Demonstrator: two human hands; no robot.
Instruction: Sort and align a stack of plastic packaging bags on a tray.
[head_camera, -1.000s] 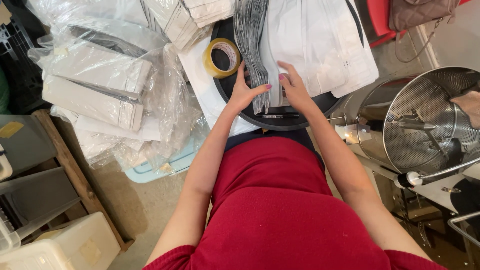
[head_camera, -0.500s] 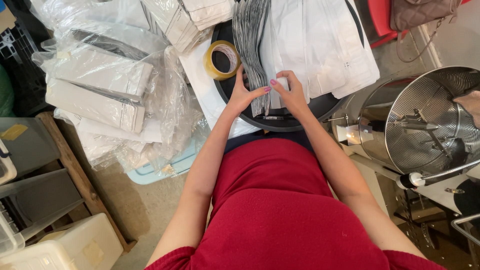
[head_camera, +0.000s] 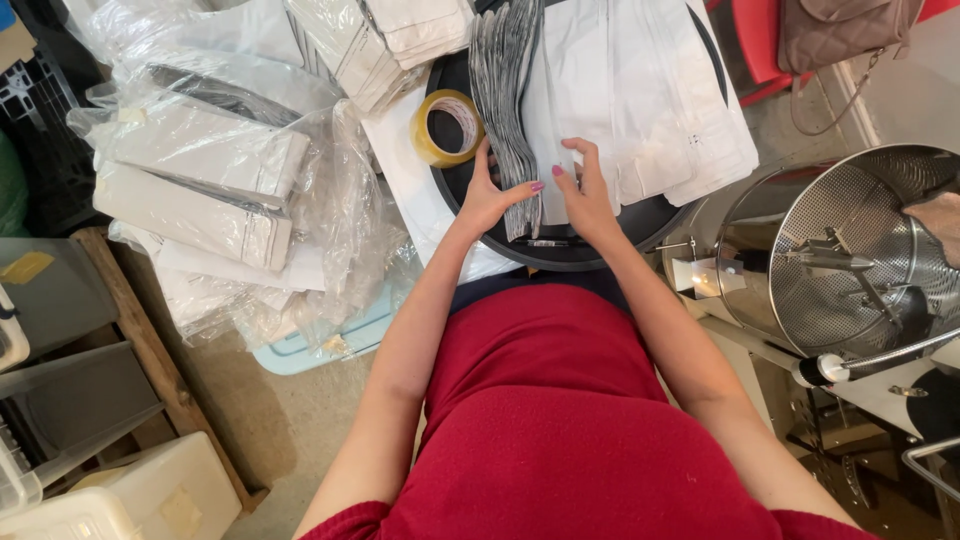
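Under my hands I see a fanned stack of pouches (head_camera: 515, 130) that look like matt grey-and-white paper or film, lying on a round table (head_camera: 590, 245) with a smooth, dark, slightly glossy top, next to a tape roll (head_camera: 447, 127) of shiny yellowish plastic. At the upper left, bundles of pale pouches sit in clear wrapping (head_camera: 240, 180), crinkled and glossy. At the right I make out a perforated drum (head_camera: 850, 250) of bright brushed metal, and my red top (head_camera: 545, 430) is a soft, matt knit cloth.
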